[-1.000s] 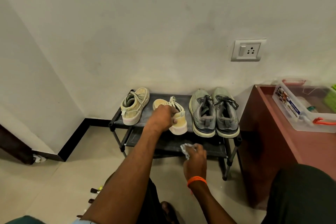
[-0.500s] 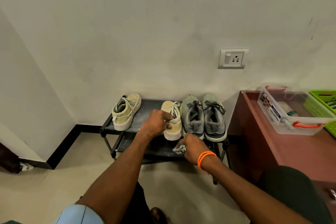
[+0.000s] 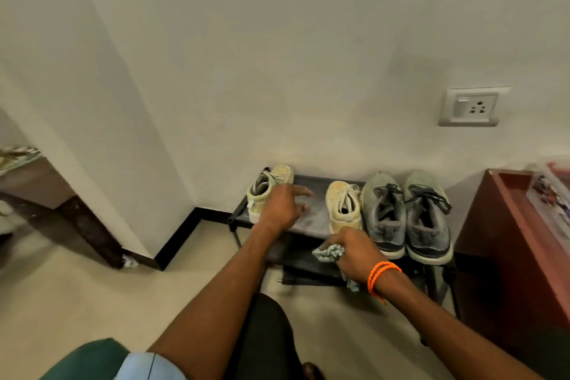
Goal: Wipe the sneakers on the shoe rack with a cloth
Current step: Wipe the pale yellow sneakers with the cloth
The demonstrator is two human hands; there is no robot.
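A low black shoe rack [image 3: 311, 177] stands against the wall. Its top shelf carries a pale green sneaker [image 3: 262, 187] at the left, a cream sneaker [image 3: 342, 203] in the middle and a pair of grey sneakers [image 3: 407, 213] at the right. My left hand [image 3: 282, 207] hovers over the shelf between the pale green and cream sneakers, fingers spread, holding nothing. My right hand [image 3: 354, 253], with an orange band on the wrist, grips a crumpled pale cloth [image 3: 328, 251] just in front of the cream sneaker's heel.
A reddish-brown table [image 3: 505, 225] stands right of the rack, with a clear plastic box [image 3: 552, 191] on it. A wall socket [image 3: 472, 106] sits above. A wall corner juts out at the left, with dark furniture [image 3: 74, 219] beyond. Beige floor lies in front.
My left hand has let go of the cream sneaker, which now stands beside the grey pair, and moved left toward the pale green sneaker. My right hand with the cloth rose to the shelf's front.
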